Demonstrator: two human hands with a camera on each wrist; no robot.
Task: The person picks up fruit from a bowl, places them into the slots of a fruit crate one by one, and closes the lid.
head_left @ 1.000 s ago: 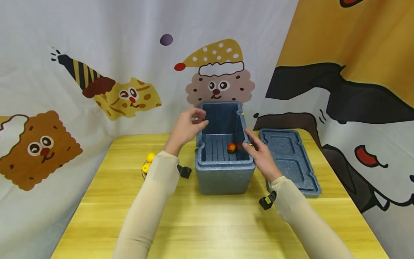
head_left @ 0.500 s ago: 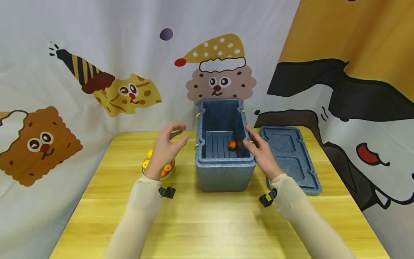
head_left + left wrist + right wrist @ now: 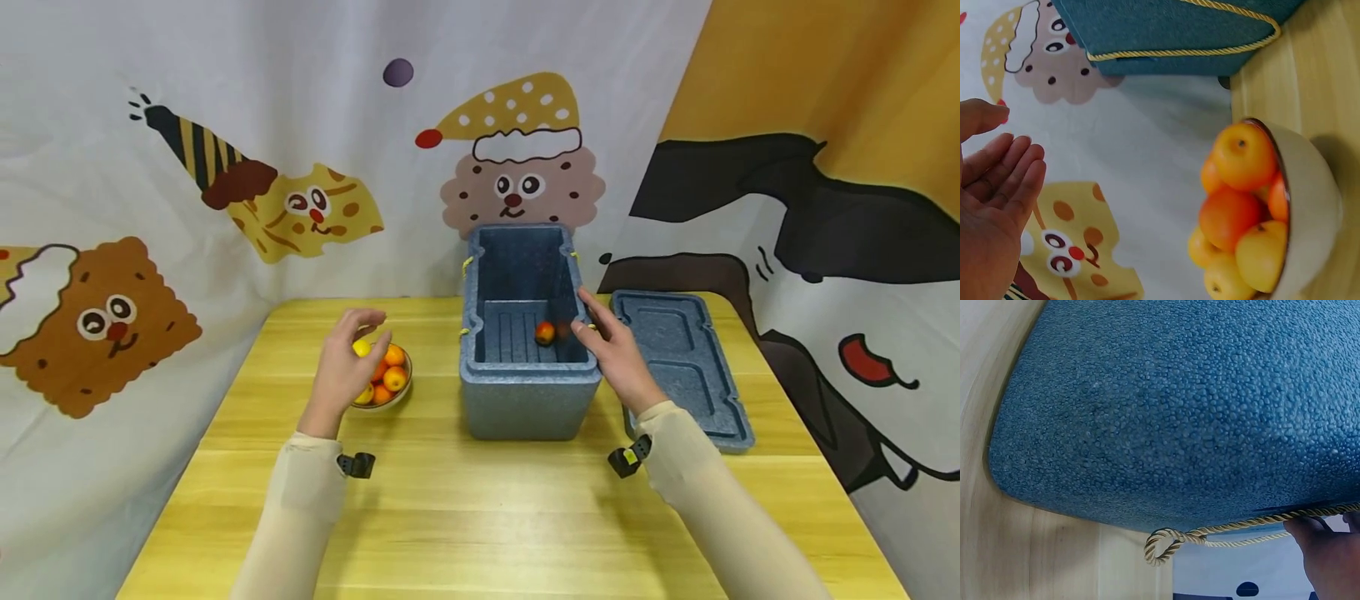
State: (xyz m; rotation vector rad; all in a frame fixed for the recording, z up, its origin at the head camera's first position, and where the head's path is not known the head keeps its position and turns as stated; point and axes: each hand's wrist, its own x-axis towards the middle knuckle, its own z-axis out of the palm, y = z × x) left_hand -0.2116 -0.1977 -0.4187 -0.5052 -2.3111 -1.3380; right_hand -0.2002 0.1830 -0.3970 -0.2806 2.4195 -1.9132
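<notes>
Over the left side of the fruit bowl (image 3: pixel 406 392), my left hand (image 3: pixel 347 367) hovers with fingers loosely bent and nothing in its grasp. In the left wrist view, the palm and spread thumb are apart from the orange and yellow fruits (image 3: pixel 1235 212) heaped in the bowl. My right hand (image 3: pixel 618 354) rests on the right rim of the blue-grey foam box (image 3: pixel 528 404), thumb on the edge and fingers extended along it. A red-yellow fruit (image 3: pixel 545 333) lies on the box floor. Close up, my right thumb (image 3: pixel 1310 540) touches beside the twisted gold rope (image 3: pixel 1241 526).
The box's lid (image 3: pixel 686 367) lies flat on the wooden table (image 3: pixel 480 517), to the right of the box. Behind stands a white cloth (image 3: pixel 330 100) printed with cartoon biscuits. A small black camera is strapped to each wrist.
My left hand has moved away from the box's left rim, leftward and down to the bowl, bringing more fruits into sight. The right hand stays on the rim; the view shifts slightly.
</notes>
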